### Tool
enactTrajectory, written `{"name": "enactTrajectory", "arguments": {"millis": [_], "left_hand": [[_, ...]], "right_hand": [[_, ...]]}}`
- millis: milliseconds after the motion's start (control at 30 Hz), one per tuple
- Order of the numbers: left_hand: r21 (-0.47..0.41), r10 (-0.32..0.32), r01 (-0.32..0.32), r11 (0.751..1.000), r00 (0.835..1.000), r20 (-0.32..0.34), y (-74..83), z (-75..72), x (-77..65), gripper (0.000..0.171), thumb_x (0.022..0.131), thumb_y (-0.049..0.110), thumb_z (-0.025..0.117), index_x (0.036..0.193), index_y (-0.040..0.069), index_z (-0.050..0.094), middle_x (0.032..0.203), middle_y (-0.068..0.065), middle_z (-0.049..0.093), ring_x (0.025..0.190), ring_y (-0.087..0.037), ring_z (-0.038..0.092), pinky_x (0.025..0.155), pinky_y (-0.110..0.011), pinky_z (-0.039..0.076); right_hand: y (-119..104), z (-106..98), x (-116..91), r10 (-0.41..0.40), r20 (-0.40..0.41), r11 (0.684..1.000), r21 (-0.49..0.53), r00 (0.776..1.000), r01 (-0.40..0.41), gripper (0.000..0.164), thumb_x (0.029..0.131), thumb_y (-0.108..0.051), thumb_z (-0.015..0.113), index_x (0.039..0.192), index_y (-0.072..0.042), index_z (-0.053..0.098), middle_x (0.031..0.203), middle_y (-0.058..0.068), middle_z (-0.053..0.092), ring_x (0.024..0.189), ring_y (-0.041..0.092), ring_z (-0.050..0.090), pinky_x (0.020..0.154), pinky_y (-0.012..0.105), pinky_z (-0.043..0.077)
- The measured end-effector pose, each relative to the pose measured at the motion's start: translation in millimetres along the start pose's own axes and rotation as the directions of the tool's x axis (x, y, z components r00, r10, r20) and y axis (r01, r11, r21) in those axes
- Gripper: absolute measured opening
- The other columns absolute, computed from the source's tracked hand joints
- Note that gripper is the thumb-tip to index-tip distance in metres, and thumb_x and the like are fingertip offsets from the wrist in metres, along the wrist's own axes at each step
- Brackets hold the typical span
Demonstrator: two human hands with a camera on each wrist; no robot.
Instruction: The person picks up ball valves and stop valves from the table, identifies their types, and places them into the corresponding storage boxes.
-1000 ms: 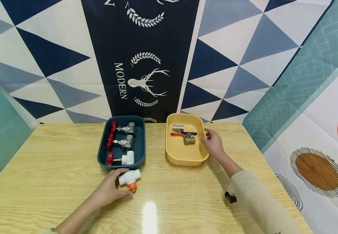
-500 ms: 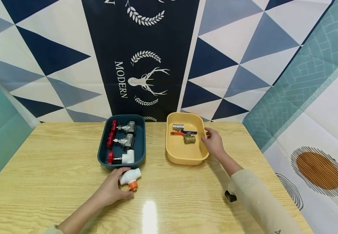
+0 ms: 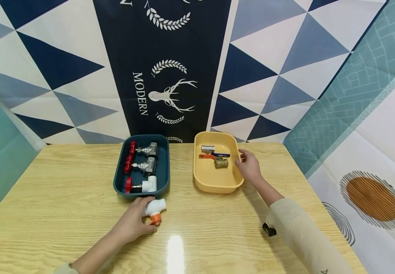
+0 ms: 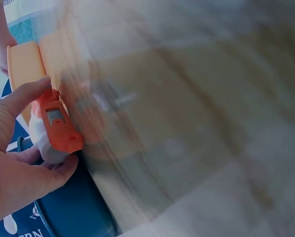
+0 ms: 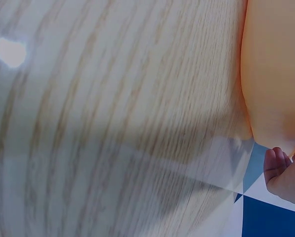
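Observation:
A white plastic ball valve with an orange lever handle is pinched by my left hand. Thumb meets the orange part while the fingertips lie along the white body. This valve is just in front of the dark blue bin. My right hand grips the right rim of the yellow bin, its curled fingers against the outer wall. Inside the yellow bin lie a brass ball valve with an orange lever and a silver one with a blue lever.
The blue bin holds two metal valves with red handwheels and a white plastic valve with a red knob. Both bins stand near the back of the wooden table, before a patterned backdrop.
My left hand has shifted slightly to the right with the white valve, covering more of its left end. My right hand stays on the yellow bin.

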State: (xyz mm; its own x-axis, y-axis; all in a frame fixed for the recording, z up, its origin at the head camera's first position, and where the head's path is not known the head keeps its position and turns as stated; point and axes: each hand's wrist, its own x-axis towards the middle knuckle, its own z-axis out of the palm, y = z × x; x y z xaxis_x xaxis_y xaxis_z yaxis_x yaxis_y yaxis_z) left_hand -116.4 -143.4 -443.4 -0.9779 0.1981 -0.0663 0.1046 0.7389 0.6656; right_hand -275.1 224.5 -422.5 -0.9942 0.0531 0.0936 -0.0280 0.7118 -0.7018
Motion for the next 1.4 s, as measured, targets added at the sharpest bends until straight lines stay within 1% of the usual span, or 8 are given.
{"name": "enactTrajectory", "arguments": {"millis": [167,433,667,867,967,1067,1233,1400], "left_hand": [[0.016,0.008,-0.008,1.0,1.0,0.006,2.6,1.5,-0.6,0.079,0.062,0.012,0.085,0.132,0.006,0.049,0.117,-0.008,0.053,0.103,-0.02,0.053,0.09,-0.04,0.046],[0.04,0.027,-0.026,0.999,0.999,-0.031,4.6,4.0,-0.4,0.072,0.063,0.006,0.079,0.129,0.006,0.051,0.113,-0.006,0.055,0.098,-0.016,0.053,0.086,-0.037,0.047],[0.003,0.013,-0.013,1.0,0.999,-0.033,3.5,4.2,-0.9,0.07,0.064,0.012,0.082,0.127,0.008,0.053,0.113,-0.006,0.055,0.097,-0.015,0.053,0.086,-0.036,0.047],[-0.028,0.025,-0.026,0.999,0.999,-0.042,5.6,-0.2,-3.3,0.072,0.064,0.018,0.084,0.128,0.009,0.052,0.115,-0.007,0.055,0.1,-0.016,0.054,0.086,-0.037,0.047],[-0.037,0.034,-0.036,0.999,0.998,-0.048,8.4,-2.8,-4.1,0.072,0.065,0.018,0.084,0.129,0.01,0.052,0.116,-0.006,0.055,0.1,-0.016,0.054,0.085,-0.036,0.047],[-0.043,0.035,-0.037,0.998,0.998,-0.054,11.7,-4.2,-4.3,0.072,0.065,0.017,0.083,0.13,0.012,0.052,0.118,-0.006,0.055,0.099,-0.015,0.054,0.084,-0.035,0.047],[-0.055,0.033,-0.035,0.998,0.999,-0.042,17.3,-4.4,-5.1,0.073,0.066,0.02,0.084,0.13,0.012,0.051,0.118,-0.004,0.055,0.097,-0.013,0.053,0.085,-0.034,0.047],[-0.071,0.042,-0.043,0.997,0.999,-0.025,24.2,-4.0,-4.7,0.073,0.067,0.021,0.084,0.132,0.012,0.051,0.12,-0.003,0.054,0.097,-0.012,0.052,0.085,-0.034,0.047]], "right_hand": [[0,0,-1,0.002,0.007,1.0,0.01,1.0,-0.002,0.049,0.091,-0.01,0.055,0.137,0.002,0.043,0.114,0.024,0.052,0.102,0.036,0.053,0.083,0.043,0.048],[3,1,1,0.001,0.001,1.0,0.014,1.0,-0.001,0.048,0.091,-0.01,0.055,0.136,0.002,0.044,0.113,0.024,0.053,0.101,0.035,0.053,0.083,0.043,0.048],[2,1,0,0.006,-0.001,1.0,0.021,1.0,-0.006,0.048,0.091,-0.009,0.055,0.136,0.002,0.044,0.112,0.023,0.053,0.101,0.034,0.053,0.082,0.041,0.048],[1,2,1,0.021,-0.001,0.999,0.042,1.0,-0.021,0.048,0.091,-0.009,0.055,0.136,0.001,0.044,0.111,0.023,0.052,0.101,0.034,0.052,0.083,0.041,0.047],[2,2,2,0.034,-0.002,0.998,0.061,0.999,-0.033,0.048,0.091,-0.009,0.055,0.136,0.001,0.044,0.11,0.022,0.052,0.099,0.032,0.051,0.082,0.038,0.046],[4,3,2,0.053,0.001,0.995,0.089,0.999,-0.053,0.048,0.091,-0.009,0.054,0.137,0.0,0.043,0.11,0.02,0.052,0.098,0.029,0.05,0.08,0.034,0.045],[5,3,1,0.075,0.006,0.987,0.143,0.997,-0.075,0.048,0.092,-0.008,0.054,0.137,-0.001,0.043,0.11,0.018,0.052,0.096,0.023,0.049,0.075,0.026,0.044],[4,3,0,0.083,0.01,0.982,0.171,0.997,-0.083,0.048,0.091,-0.007,0.054,0.137,-0.001,0.043,0.109,0.017,0.052,0.094,0.022,0.048,0.073,0.023,0.044]]}}
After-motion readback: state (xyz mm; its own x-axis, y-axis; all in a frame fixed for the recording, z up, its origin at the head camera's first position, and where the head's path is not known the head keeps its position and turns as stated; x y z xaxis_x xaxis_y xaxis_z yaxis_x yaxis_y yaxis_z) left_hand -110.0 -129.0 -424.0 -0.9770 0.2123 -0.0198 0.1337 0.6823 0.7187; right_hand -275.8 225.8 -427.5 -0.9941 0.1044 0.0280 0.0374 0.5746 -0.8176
